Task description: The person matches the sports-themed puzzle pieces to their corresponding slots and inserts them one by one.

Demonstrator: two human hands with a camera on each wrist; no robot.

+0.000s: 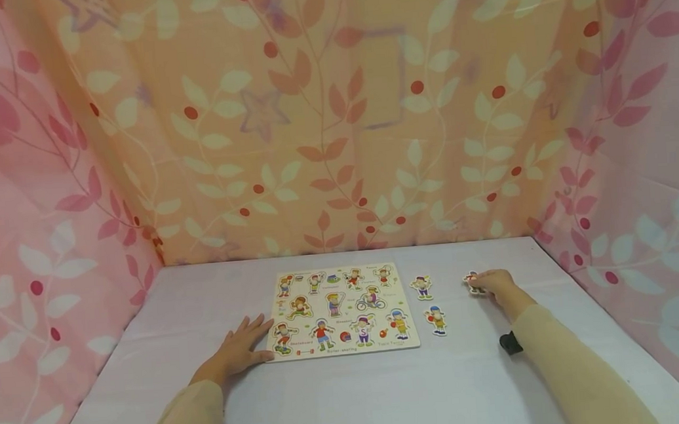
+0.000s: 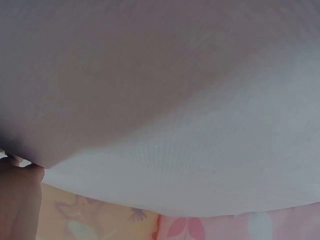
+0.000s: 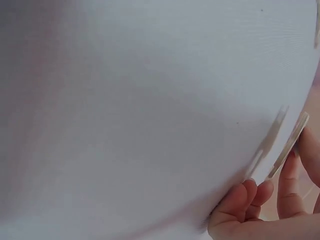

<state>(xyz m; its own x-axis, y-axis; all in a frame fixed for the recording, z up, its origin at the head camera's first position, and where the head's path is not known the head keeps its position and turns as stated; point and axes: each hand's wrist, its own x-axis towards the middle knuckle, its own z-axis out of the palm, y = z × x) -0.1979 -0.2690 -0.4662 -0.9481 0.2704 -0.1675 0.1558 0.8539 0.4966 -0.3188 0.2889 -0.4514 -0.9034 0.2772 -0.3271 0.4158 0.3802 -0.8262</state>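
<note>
A cream puzzle board (image 1: 317, 313) printed with children playing sports lies flat on the table. My left hand (image 1: 239, 345) rests at its left edge with fingers spread and straight; the left wrist view catches only part of that hand (image 2: 20, 192). Off to the right, my right hand (image 1: 496, 286) pinches a child-shaped puzzle piece (image 1: 471, 283). In the right wrist view the fingers hold this thin wooden piece (image 3: 291, 145) by its edge, tilted just above the cloth. Two other puzzle pieces lie between board and hand: one with a purple cap (image 1: 422, 287), one in yellow with a blue cap (image 1: 438, 321).
White cloth covers the table (image 1: 353, 401). Behind it hangs an orange leaf-patterned curtain (image 1: 323, 141), with pink curtains (image 1: 33, 227) at both sides. A small black object (image 1: 510, 342) shows beside the right forearm.
</note>
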